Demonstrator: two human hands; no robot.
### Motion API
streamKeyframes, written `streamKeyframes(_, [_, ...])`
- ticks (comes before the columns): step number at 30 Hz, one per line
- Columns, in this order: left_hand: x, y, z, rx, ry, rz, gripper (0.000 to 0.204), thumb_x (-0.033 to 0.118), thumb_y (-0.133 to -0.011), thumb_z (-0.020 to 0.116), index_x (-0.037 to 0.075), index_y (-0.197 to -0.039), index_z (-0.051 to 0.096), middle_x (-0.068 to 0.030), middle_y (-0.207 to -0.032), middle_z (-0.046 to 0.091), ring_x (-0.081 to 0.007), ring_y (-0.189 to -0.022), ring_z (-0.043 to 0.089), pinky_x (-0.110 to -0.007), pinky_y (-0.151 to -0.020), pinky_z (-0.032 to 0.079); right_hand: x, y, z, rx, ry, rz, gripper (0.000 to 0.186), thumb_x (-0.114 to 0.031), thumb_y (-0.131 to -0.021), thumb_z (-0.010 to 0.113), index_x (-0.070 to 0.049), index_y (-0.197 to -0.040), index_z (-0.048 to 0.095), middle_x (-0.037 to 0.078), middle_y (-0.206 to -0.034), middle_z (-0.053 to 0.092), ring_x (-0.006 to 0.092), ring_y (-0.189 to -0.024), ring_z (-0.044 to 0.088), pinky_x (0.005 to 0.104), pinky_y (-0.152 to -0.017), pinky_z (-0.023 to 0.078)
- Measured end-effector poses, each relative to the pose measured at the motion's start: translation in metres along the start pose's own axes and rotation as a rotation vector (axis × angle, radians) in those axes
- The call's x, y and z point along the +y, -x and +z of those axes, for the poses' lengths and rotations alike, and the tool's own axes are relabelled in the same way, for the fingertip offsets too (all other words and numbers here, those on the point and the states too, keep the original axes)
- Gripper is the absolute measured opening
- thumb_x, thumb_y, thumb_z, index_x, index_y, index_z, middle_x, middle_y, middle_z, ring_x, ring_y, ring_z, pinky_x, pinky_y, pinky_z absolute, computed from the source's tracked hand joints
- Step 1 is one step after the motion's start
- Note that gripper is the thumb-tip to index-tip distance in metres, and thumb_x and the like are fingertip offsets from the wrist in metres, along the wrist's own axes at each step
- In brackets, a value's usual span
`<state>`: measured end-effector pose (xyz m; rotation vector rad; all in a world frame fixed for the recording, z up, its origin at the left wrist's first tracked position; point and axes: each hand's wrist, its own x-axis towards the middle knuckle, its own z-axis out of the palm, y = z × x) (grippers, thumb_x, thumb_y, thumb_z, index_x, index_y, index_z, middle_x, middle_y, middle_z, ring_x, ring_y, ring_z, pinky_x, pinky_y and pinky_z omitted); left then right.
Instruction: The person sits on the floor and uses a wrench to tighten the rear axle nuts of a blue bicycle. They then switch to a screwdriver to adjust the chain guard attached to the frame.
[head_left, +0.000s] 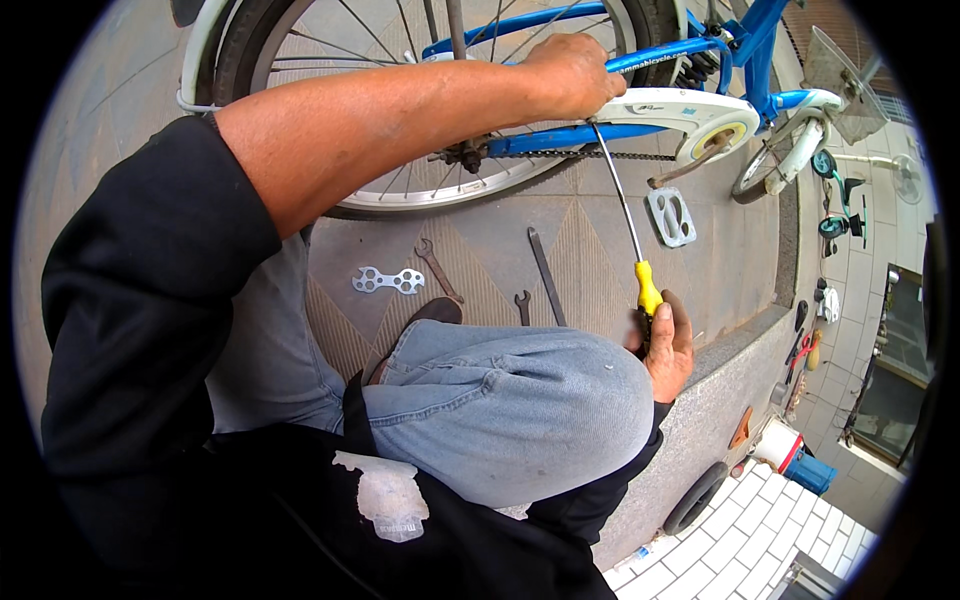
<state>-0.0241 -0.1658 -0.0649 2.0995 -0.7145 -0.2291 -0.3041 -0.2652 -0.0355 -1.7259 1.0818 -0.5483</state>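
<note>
My left hand (575, 75) reaches across to the bicycle (690, 48), its fingers curled over the rear end of the white chain guard (665, 105). In my right hand (668, 345) is a screwdriver (630, 225) with a yellow and black handle and a long metal shaft. Its tip meets the lower edge of the chain guard, close below my left hand. The chain (620, 155) runs under the guard toward the crank (705, 165), and a grey pedal (670, 217) hangs below. Part of my right hand's grip is hidden behind the handle.
On the tiled floor lie a multi-hole flat wrench (387, 281), a rusty spanner (437, 268), a small spanner (522, 305) and a dark flat bar (545, 275). A stone ledge (735, 350) runs along my right. Beyond it are a black tyre (695, 497) and several tools.
</note>
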Motion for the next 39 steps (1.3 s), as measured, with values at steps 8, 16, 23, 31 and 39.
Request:
streamKeyframes(8, [0.006,0.0,-0.005,-0.067,-0.05,-0.06,0.041,0.036,-0.093,0.055,-0.002,-0.097,0.071,-0.0164,-0.087,0.066,-0.0274,-0.079,0.067,-0.038,-0.079,0.055,-0.002,-0.001,-0.004,-0.112,-0.027,0.081,0.051,-0.046,-0.093,0.058,0.0,-0.117,0.06,0.009,-0.077,0.064,0.007,-0.049,0.049,0.0194,-0.043,0.039])
streamKeyframes(16, [0.003,0.0,-0.004,-0.057,-0.059,-0.048,0.041,0.036,-0.093,0.055,0.0,-0.097,0.072,-0.0156,-0.087,0.066,-0.0257,-0.079,0.067,-0.036,-0.078,0.055,0.001,0.0,0.004,0.039,-0.023,0.041,0.046,-0.037,-0.087,0.067,-0.002,-0.116,0.061,0.008,-0.077,0.063,0.0068,-0.05,0.048,0.0195,-0.043,0.038])
streamKeyframes(23, [0.005,0.001,-0.005,-0.065,-0.037,-0.075,0.04,0.036,-0.092,0.055,0.0,-0.097,0.072,-0.0153,-0.086,0.066,-0.0255,-0.08,0.067,-0.036,-0.078,0.054,0.005,-0.005,-0.003,-0.056,-0.081,0.049,0.043,-0.027,-0.084,0.07,-0.004,-0.119,0.06,0.008,-0.08,0.061,0.0074,-0.051,0.05,0.0177,-0.044,0.04])
streamKeyframes(31, [0.006,0.002,-0.005,-0.071,-0.033,-0.078,0.039,0.035,-0.092,0.056,-0.001,-0.096,0.072,-0.0151,-0.085,0.066,-0.0246,-0.078,0.067,-0.035,-0.077,0.055,0.001,-0.001,0.002,0.021,-0.113,0.089,0.039,-0.028,-0.088,0.068,-0.003,-0.116,0.061,0.006,-0.078,0.061,0.0071,-0.052,0.049,0.018,-0.046,0.039])
streamKeyframes(39, [-0.003,-0.002,0.003,0.052,-0.023,0.048,0.044,0.037,-0.092,0.057,-0.004,-0.084,0.07,-0.0127,-0.058,0.058,-0.0201,-0.049,0.056,-0.034,-0.056,0.05,0.005,-0.004,-0.006,-0.004,-0.039,0.033,0.051,-0.04,-0.085,0.071,-0.004,-0.12,0.061,0.005,-0.08,0.06,0.0075,-0.062,0.052,0.0203,-0.054,0.042])
